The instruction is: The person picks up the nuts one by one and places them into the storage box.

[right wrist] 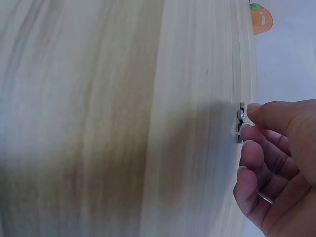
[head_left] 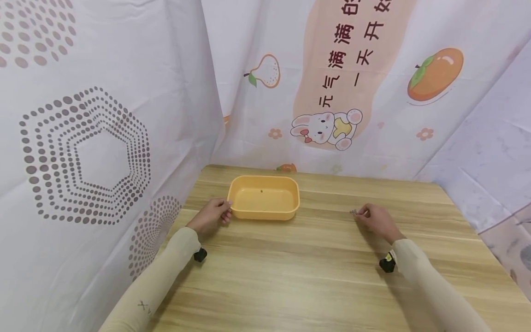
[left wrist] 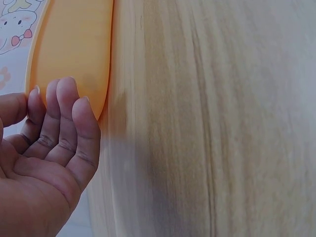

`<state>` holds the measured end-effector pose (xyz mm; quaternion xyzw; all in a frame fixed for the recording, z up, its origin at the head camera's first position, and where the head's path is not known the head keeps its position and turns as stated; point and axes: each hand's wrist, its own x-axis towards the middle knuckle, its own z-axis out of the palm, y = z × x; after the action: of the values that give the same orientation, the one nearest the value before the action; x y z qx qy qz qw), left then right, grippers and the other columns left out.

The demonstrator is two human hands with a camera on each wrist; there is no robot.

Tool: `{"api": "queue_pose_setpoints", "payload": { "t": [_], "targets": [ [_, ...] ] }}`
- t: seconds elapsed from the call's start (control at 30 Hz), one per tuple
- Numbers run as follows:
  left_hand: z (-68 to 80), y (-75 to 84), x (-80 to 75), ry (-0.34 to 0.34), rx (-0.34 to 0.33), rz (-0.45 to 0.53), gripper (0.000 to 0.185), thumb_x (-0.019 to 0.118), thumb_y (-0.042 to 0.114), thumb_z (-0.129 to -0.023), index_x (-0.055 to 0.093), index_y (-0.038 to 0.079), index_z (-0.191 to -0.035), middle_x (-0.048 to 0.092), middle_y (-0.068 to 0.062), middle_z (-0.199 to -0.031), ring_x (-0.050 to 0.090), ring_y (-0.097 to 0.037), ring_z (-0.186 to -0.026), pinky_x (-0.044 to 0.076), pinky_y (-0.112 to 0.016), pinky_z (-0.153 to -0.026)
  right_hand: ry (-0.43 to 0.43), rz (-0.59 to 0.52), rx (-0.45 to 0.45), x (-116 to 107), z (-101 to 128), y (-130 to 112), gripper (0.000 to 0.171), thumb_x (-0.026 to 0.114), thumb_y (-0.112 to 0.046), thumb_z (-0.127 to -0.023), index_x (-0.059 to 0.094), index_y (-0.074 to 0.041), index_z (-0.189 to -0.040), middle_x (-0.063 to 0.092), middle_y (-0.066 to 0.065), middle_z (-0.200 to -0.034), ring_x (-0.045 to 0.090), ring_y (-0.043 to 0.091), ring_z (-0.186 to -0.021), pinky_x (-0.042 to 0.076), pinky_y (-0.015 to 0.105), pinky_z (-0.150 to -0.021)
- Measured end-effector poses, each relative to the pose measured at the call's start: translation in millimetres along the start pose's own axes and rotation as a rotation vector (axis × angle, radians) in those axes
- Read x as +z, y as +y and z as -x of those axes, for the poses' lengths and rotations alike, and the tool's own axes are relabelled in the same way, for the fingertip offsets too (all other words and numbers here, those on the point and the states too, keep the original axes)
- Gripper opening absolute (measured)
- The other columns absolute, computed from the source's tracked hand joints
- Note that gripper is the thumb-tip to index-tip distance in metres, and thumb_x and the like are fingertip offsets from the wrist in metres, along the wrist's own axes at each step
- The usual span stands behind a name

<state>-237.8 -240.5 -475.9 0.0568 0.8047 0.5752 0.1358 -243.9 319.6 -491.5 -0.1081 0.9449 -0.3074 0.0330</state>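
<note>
Printed curtains wall a wooden counter (head_left: pixel 315 258). Near its far edge, the left hand (head_left: pixel 212 216) touches an orange tray (head_left: pixel 264 197) with relaxed fingers; the right hand (head_left: pixel 375 220) pinches a small metal piece (head_left: pixel 354 212).

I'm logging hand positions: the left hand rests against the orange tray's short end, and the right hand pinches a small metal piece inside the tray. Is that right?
Not quite. The right hand pinches the small metal piece over the bare table, well apart from the orange tray, as the head view shows. The left hand does rest against the tray's short end.
</note>
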Motion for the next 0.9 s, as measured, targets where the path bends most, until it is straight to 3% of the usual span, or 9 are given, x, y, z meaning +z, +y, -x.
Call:
{"api": "queue_pose_setpoints", "payload": {
  "t": [0.13,0.27,0.4,0.67,0.9],
  "targets": [
    [5.4,10.0,-0.1,-0.006,-0.014,0.003,0.036,0.048,0.021,-0.112,0.059,-0.013,-0.108,0.064,-0.019,-0.094,0.063,-0.022,-0.077,0.059,-0.042,-0.077,-0.005,-0.002,0.014,-2.4,-0.2,1.5,0.022,0.068,-0.019,-0.101,0.064,0.001,-0.107,0.072,0.016,-0.095,0.066,0.018,-0.071,0.057,0.032,-0.059],
    [5.1,10.1,-1.3,-0.01,-0.025,0.006,0.036,0.046,0.018,-0.112,0.058,-0.016,-0.108,0.064,-0.023,-0.096,0.063,-0.024,-0.079,0.058,-0.051,-0.082,-0.003,0.009,0.021,-3.2,0.1,3.5,0.026,0.068,-0.021,-0.101,0.063,0.003,-0.108,0.072,0.022,-0.098,0.065,0.018,-0.068,0.056,0.033,-0.059],
    [-2.8,-3.1,-2.8,-0.006,-0.007,0.004,0.038,0.047,0.022,-0.112,0.06,-0.013,-0.108,0.065,-0.02,-0.097,0.063,-0.021,-0.078,0.059,-0.044,-0.078,0.011,0.039,0.03,-3.6,1.9,4.8,0.028,0.067,-0.023,-0.101,0.061,0.004,-0.107,0.071,0.026,-0.1,0.064,0.016,-0.065,0.054,0.033,-0.057],
    [-2.9,-1.9,-1.7,-0.003,-0.012,0.027,0.036,0.049,0.024,-0.111,0.06,-0.01,-0.106,0.064,-0.016,-0.094,0.061,-0.02,-0.077,0.058,-0.032,-0.07,0.027,0.056,0.033,-3.5,2.4,5.6,0.028,0.066,-0.022,-0.102,0.061,0.005,-0.106,0.071,0.025,-0.097,0.062,0.016,-0.062,0.053,0.035,-0.057],
    [-3.4,-1.7,-1.9,-0.013,-0.014,0.027,0.035,0.048,0.023,-0.112,0.06,-0.009,-0.104,0.064,-0.017,-0.095,0.061,-0.02,-0.077,0.057,-0.03,-0.07,0.027,0.066,0.024,-2.3,0.3,7.7,0.023,0.066,-0.02,-0.101,0.062,0.003,-0.102,0.071,0.014,-0.086,0.06,0.016,-0.058,0.051,0.034,-0.056]
  ]
}}
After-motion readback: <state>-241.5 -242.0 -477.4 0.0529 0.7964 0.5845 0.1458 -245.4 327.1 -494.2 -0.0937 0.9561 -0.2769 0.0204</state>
